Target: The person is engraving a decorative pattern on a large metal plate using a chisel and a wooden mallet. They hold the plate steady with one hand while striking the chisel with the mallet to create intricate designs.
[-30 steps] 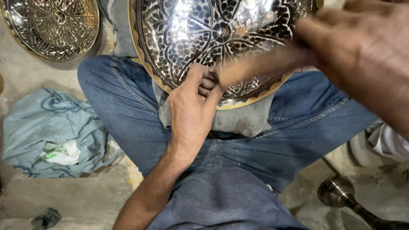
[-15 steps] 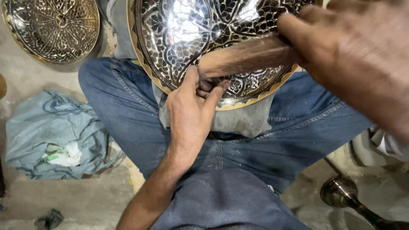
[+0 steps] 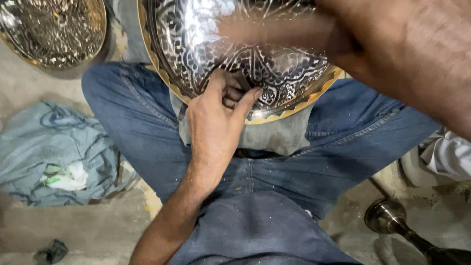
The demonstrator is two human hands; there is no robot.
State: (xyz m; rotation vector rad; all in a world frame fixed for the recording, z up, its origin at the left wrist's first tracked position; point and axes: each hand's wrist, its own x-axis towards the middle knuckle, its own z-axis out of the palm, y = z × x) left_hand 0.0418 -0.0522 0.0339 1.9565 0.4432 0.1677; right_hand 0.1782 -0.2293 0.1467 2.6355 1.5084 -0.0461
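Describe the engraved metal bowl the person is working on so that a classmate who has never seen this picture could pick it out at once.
Start at the blue jeans of the seated person: the bowl rests on the lap between the knees, with the left hand pinching at its lower edge. Unlike the second engraved bowl on the floor at upper left, it has a scalloped golden rim and hands on it.

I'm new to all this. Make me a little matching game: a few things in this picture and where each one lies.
Things:
1. engraved metal bowl
2. second engraved bowl
3. blue cloth
4. metal stem piece

Places:
A. floor, lower right
B. on the lap, under the left hand
C. floor, left of the knee
D. top left corner

Pairs: 1-B, 2-D, 3-C, 4-A
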